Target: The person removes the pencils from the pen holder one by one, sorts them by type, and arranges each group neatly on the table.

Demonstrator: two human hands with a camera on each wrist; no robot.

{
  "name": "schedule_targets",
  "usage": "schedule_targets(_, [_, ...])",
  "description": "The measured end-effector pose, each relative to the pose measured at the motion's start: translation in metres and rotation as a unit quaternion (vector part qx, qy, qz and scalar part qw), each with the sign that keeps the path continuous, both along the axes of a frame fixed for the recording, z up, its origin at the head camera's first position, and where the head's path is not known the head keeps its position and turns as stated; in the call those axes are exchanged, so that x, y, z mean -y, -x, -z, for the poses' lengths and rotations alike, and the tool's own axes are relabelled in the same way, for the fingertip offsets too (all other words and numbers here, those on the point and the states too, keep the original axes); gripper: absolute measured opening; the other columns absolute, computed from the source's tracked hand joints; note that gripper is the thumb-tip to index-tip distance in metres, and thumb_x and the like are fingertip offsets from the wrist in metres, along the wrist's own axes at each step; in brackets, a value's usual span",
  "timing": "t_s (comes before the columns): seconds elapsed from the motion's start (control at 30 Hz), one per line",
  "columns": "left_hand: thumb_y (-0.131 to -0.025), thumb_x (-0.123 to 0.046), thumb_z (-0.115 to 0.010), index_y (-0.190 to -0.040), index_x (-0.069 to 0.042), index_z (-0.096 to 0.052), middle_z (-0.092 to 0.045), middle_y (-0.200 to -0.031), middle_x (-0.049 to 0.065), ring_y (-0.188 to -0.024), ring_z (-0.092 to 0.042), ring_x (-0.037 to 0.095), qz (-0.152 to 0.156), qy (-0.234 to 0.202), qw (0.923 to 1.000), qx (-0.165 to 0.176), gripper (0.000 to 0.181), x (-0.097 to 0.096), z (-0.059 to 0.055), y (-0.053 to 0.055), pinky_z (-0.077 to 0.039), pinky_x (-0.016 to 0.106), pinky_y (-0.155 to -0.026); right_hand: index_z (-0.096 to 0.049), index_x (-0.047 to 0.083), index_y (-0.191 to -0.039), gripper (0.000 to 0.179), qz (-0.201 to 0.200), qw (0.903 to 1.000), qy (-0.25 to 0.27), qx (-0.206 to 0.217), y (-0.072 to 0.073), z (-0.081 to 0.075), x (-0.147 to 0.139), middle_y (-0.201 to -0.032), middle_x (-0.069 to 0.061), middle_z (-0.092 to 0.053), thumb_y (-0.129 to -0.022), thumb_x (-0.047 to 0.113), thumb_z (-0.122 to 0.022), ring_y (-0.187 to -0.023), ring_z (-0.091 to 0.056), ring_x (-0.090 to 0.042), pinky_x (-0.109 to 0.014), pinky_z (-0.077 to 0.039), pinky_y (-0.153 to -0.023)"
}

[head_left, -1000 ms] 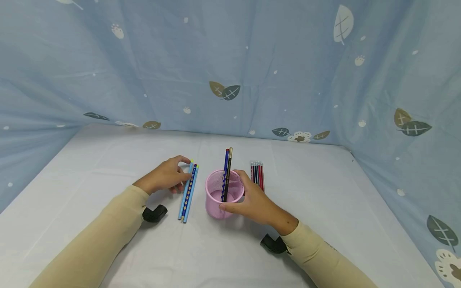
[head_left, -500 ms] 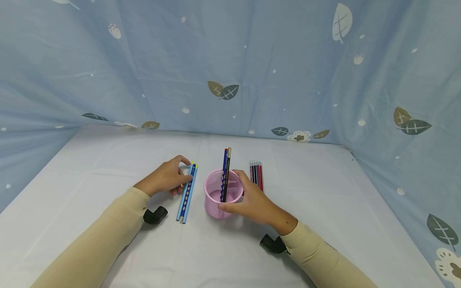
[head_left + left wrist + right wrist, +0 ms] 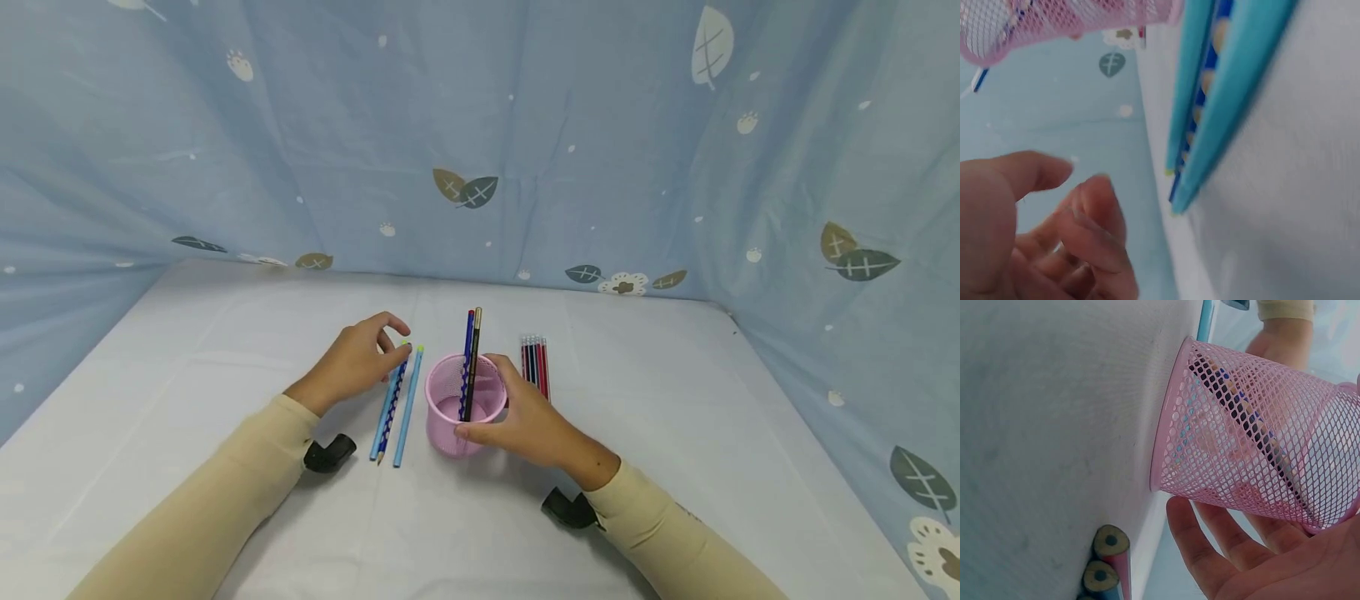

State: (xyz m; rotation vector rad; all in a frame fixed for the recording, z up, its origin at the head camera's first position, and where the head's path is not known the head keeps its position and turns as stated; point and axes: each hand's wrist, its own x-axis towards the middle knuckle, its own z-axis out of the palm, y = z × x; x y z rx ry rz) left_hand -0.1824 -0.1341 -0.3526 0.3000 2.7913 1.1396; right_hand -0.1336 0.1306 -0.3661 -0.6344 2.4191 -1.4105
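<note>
My right hand (image 3: 534,423) grips the pink mesh pencil cup (image 3: 442,435), thumb at its near side and fingers round the far side. A blue pencil (image 3: 467,350) and a black pencil (image 3: 473,358) lean upright in the cup. Left of it, two light-blue pencils lie on the cloth, the nearer to the cup (image 3: 408,408) slightly apart. Between them is a dark-blue dotted pencil (image 3: 391,417). Over their far ends hovers my left hand (image 3: 348,367), fingers loosely bent; the left wrist view (image 3: 1054,231) shows nothing between thumb and fingers.
Several red and black pencils (image 3: 536,360) lie in a row just right of the cup, partly hidden by my right hand. White cloth (image 3: 645,375) covers the table. A blue leaf-print curtain (image 3: 495,108) hangs behind and at the sides.
My left hand has lifted off the pencils and shifted a little right and away. The light-blue pencil nearest the cup now lies apart from the other two. My right hand stays on the cup.
</note>
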Motion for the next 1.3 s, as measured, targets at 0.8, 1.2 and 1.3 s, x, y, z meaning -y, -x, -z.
schedule_targets(0.8, [-0.097, -0.037, -0.066, -0.118, -0.019, -0.062, -0.064, -0.096, -0.001, -0.091, -0.062, 0.014, 0.008, -0.11, 0.9849, -0.133, 0.028, -0.046, -0.01, -0.031, -0.051, 0.034, -0.078, -0.033, 0.021, -0.148, 0.085, -0.009, 0.9999, 0.01, -0.006, 0.0, 0.005, -0.004, -0.136, 0.002, -0.053, -0.081, 0.035, -0.083, -0.118, -0.058, -0.022, -0.041, -0.053, -0.095])
schedule_targets(1.2, [-0.095, -0.03, -0.07, -0.119, -0.016, -0.064, -0.064, -0.099, -0.001, -0.093, -0.061, 0.013, 0.034, -0.122, 0.9784, -0.163, 0.028, -0.054, -0.004, -0.035, -0.05, 0.035, -0.083, -0.034, 0.02, -0.146, 0.081, -0.027, 0.999, 0.029, -0.022, 0.002, 0.004, -0.003, -0.134, -0.002, -0.056, -0.083, 0.031, -0.082, -0.116, -0.059, -0.022, -0.039, -0.053, -0.093])
schedule_targets(1.3, [-0.095, -0.03, -0.07, -0.12, -0.015, -0.063, -0.065, -0.1, 0.0, -0.094, -0.061, 0.013, 0.04, -0.121, 0.9788, -0.161, 0.031, -0.055, -0.003, -0.036, -0.05, 0.036, -0.083, -0.034, 0.02, -0.146, 0.081, -0.025, 0.9991, 0.027, -0.019, 0.002, 0.004, -0.004, -0.134, -0.002, -0.055, -0.082, 0.03, -0.082, -0.116, -0.059, -0.023, -0.038, -0.053, -0.093])
